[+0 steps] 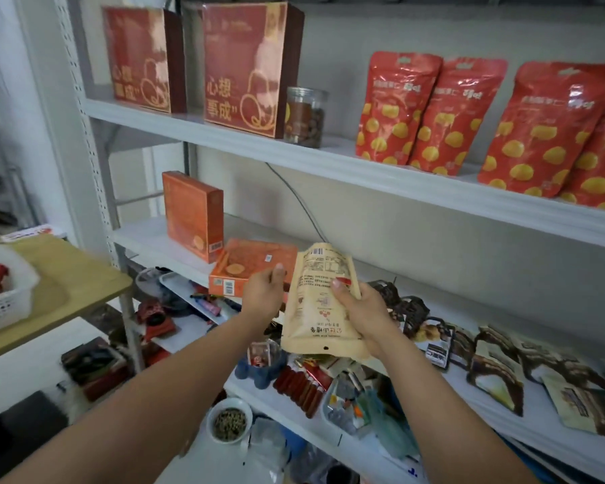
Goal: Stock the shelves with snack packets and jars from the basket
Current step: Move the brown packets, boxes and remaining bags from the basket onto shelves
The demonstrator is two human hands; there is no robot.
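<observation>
- Pouch (318,302): tan, back face out, upside down, barcode uppermost; held before the middle shelf (144,239), probably being righted for shelving. Inverted print not readable.
- Right hand (364,309): grips the pouch's right edge, thumb on its face.
- Left hand (264,291): fingers curled at the pouch's left edge; contact cannot be told.
- Basket (4,302): white, on the table (67,274) at left; red packet inside, so stock remains.
- Red boxes (248,71): top shelf (189,129), faces out, reading "心想事成".
- Jar (304,117): upright beside them.
- Red pouches (468,117): same shelf, leaning back, fronts showing; print blurred.
</observation>
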